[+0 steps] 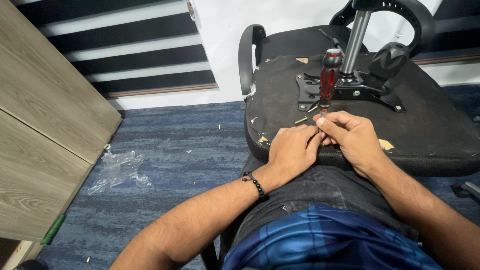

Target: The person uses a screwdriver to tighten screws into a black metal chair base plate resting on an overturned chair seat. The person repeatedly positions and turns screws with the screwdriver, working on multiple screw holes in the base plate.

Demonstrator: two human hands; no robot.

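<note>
I see right hand [350, 137] pinching shaft of red-handled black-capped screwdriver [329, 80], upright on upturned black chair seat underside [430, 125]. Left hand [292, 150] closed alongside, touching; contents can't tell. Tool looks rigid, light; I'd grip handle, not thin shaft. Brass screw [300, 120] nearby.

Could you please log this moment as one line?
left hand steadies shaft tip | right hand grips red-handled screwdriver upright | upturned chair seat | loose screw
</note>
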